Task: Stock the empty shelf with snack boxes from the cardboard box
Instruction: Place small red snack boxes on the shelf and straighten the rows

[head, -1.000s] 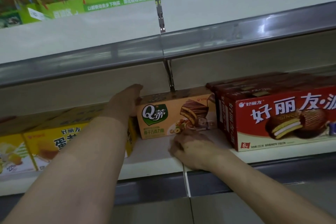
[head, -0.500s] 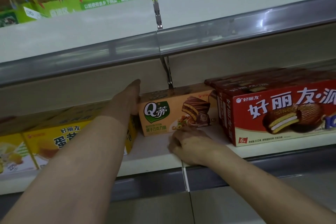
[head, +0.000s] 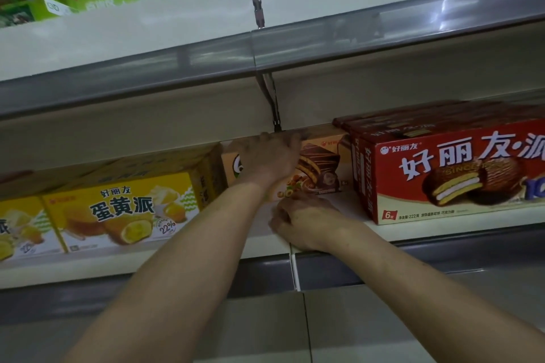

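Observation:
A tan snack box with a chocolate cake picture stands on the white shelf, between the yellow boxes and the red boxes. My left hand lies over the front and top edge of this box, fingers curled over its top. My right hand rests on the shelf just in front of the box's lower edge, fingers curled under; whether it touches the box I cannot tell. The cardboard box is out of view.
Yellow egg-yolk pie boxes fill the shelf to the left. Red chocolate pie boxes stand in a row to the right. The upper shelf with a grey price rail hangs close overhead; a metal bracket sits behind the tan box.
My left hand has moved from the tan box's left end onto its front and top. The right hand has stayed on the shelf in front of the box.

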Demonstrator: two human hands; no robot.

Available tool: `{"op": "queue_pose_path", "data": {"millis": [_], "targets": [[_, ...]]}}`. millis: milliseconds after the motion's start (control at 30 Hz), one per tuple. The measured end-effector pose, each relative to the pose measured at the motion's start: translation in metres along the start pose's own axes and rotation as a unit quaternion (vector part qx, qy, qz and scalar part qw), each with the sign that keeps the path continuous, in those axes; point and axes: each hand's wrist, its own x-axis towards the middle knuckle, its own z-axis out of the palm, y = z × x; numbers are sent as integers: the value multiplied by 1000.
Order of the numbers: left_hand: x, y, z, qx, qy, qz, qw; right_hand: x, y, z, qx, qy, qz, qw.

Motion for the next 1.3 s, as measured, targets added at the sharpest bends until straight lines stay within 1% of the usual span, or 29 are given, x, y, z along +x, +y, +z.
{"op": "queue_pose_path", "data": {"millis": [67,167,200,300,367,433,467,500,567,667,867,1000,1100,1300], "targets": [[-3,2,1,15,-2,-1,1000,0,0,0,-2,-3,-2,1000],[-8,3,-8,-18,-19,-9,1000,2,0,1,-12,-2,-6,1000],[-12,3,-11,-30,-14,-2,999,2,0,1,-15,-2,-7,1000],[-33,-1,-18,-42,32,14,999,4,1,2,-23,-5,-11,1000],[-48,-7,-27,-27,43,1,999,4,0,-1,-27,-19,-15,999],[-60,-13,-38,-15,31,-19,999,1,0,-10,-33,-34,-19,999],[-66,-16,-45,-7,23,-28,999,-2,-2,-16,-38,-29,-22,999],[-70,-17,-49,-3,18,-32,999,-3,-2,-23,-46,-13,-23,999],[-81,-17,-59,12,15,-31,999,-10,-4,-39,-56,45,-37,997],[-99,-7,-69,4,17,-22,1000,-28,-6,-58,-60,115,-69,989],[-142,35,-78,-36,0,-5,999,-87,5,-66,-118,172,-98,973],[-171,73,-82,-73,-1,20,997,-135,25,-72,-134,165,-73,975],[-187,99,-85,-100,-14,34,994,-172,42,-83,-150,177,-50,971],[-197,137,-94,-96,-13,29,995,-214,65,-103,-195,148,14,970]]}}
